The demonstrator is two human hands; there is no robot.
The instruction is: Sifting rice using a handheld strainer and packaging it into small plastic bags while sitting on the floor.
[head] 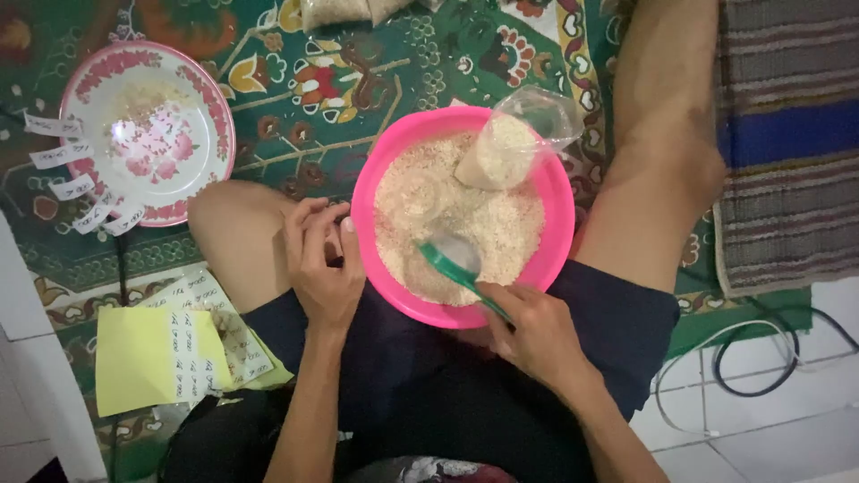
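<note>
**Pink basin of rice, held between bare knees**

Patterned green floor mat underneath, woven and busy with red and yellow motifs. On it, between the legs – a round pink plastic basin, heaped with pale grainy rice. Left of it, a floral enamel plate, paper slips fanned along its rim. Yellow sheet near the left knee. Clear bag, part-filled, propped in the grains. Right hand closed round a green scoop; left hand curled at the basin's rim – whether pinching anything, impossible to tell.
</note>
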